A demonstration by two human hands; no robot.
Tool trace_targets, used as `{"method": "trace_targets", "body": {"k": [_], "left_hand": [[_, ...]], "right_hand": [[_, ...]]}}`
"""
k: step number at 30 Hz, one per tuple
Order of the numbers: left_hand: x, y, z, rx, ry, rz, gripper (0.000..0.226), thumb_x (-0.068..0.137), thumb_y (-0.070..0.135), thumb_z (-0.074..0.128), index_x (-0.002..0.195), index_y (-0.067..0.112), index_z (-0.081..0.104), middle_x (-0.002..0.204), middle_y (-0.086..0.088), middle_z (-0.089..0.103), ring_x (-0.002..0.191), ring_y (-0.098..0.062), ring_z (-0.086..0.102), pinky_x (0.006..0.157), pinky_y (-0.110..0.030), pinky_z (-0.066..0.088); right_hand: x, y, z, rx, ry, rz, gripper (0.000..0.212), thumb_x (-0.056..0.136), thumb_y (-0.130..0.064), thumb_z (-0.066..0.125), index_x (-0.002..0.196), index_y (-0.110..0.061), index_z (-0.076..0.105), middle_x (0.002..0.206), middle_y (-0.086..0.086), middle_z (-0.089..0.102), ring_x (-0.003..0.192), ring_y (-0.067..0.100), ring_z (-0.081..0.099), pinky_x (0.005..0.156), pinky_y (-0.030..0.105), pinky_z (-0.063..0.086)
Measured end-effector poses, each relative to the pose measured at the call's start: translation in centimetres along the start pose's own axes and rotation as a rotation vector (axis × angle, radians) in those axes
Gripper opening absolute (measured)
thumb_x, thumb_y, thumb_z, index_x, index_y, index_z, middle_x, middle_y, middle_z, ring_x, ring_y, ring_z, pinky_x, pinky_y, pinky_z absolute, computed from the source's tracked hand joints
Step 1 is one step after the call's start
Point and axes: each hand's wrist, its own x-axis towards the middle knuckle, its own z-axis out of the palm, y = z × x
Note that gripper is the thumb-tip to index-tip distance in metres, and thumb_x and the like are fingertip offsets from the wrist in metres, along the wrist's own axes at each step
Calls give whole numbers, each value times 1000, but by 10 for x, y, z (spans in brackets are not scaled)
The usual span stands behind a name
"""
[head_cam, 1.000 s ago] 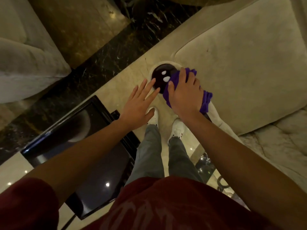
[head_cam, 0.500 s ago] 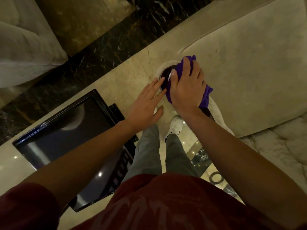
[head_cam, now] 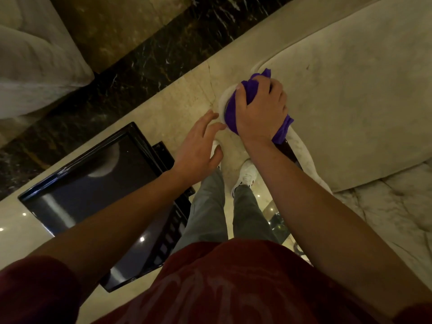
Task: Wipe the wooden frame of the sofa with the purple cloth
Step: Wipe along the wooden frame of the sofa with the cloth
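No text can be read anywhere here.

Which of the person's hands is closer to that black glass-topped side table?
Left. The left hand hangs open just past the black side table, near its far corner; the right hand is farther off, gripping the purple cloth.

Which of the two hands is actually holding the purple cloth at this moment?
The right hand: it is curled over the purple cloth, pressing it on the sofa arm's rounded end. The left hand is open, fingers spread, holding nothing.
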Motion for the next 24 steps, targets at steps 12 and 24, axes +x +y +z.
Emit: {"method": "trace_targets", "body": {"k": [12, 24], "left_hand": [[-24, -10, 7, -22, -86, 0, 46, 94, 11, 66, 138, 8, 57, 160, -18, 38, 127, -31, 57, 87, -33, 50], [-32, -12, -16, 35, -16, 15, 30, 93, 10, 58, 120, 2, 66, 139, -23, 55, 128, -34, 54, 97, -42, 51]], "right_hand": [[40, 0, -30, 355, -422, -512, 14, 82, -16, 67, 92, -15, 77, 92, -4, 74, 93, 17, 67, 93, 43, 52], [-7, 14, -47, 538, -469, -347, 15, 74, -2, 61, 68, -10, 72, 76, 8, 72, 83, 25, 65, 93, 44, 49]]}}
